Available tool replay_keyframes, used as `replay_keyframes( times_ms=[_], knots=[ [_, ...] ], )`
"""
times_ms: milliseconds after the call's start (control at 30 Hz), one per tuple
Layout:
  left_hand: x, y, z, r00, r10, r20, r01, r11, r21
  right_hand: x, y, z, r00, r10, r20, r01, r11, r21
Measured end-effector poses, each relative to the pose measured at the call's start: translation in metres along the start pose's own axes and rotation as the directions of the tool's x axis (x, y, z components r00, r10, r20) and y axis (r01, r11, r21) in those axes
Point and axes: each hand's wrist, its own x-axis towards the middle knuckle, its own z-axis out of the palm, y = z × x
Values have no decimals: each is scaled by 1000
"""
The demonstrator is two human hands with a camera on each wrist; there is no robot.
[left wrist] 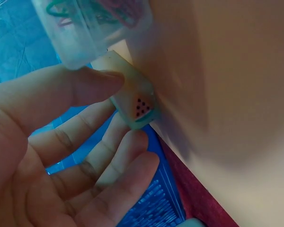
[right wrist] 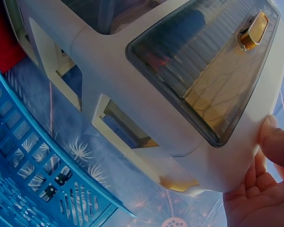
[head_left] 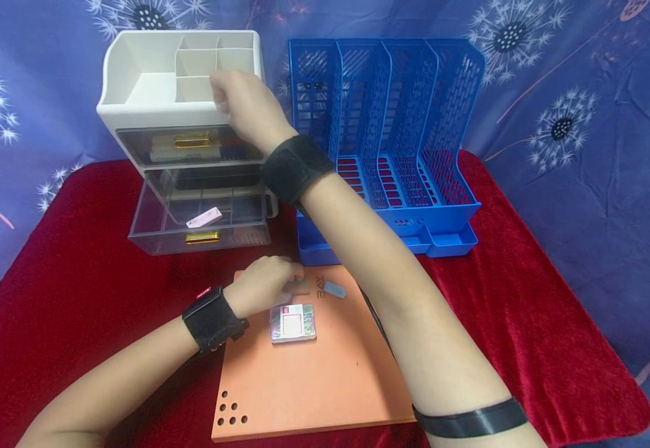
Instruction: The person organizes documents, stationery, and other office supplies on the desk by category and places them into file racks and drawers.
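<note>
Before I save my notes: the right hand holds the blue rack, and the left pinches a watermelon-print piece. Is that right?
No: the right hand holds the white organizer, not the blue rack, as the right wrist view shows. The left hand pinches the watermelon-print piece.

So the right hand (head_left: 244,102) gripped the right rim of a white organizer (head_left: 159,116), whose lower drawer (head_left: 157,242) was pulled out with a pale pink stick (head_left: 204,218) in it. Left hand (head_left: 263,283) was down over the orange board (head_left: 330,386), fingertips on a small tan block (head_left: 298,287), kinda blurry tbh. A clear box (head_left: 293,325) with colorful bits sat just below that hand, a greyish block (head_left: 334,290) lay nearby, and a blue rack (head_left: 454,214) stood behind the board on red cloth (head_left: 67,249)
</note>
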Motion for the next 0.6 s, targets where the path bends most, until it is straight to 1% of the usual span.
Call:
replay_keyframes(
  times_ms=[167, 267, 500, 600],
  knots=[
    [-2, -1, 0, 1000, 13, -7, -13, 1000, 0, -1, -1, 1, 1000, -5, -7, 5, 1000, -5],
    [-3, -2, -1, 1000, 6, -3, -6, 1000, -3, -1, -2, 1, 1000, -3, -7, 3, 1000, -11],
    [-7, -1, -11, 1000, -26, -18, 26, 1000, 0, -2, -2, 2, 1000, -7, -11, 6, 1000, -9],
    [-10, 1, -18, 999, -18, -41, 18, 1000, 10, -3, -1, 2, 1000, -6, -18, 6, 1000, -8]
  ],
)
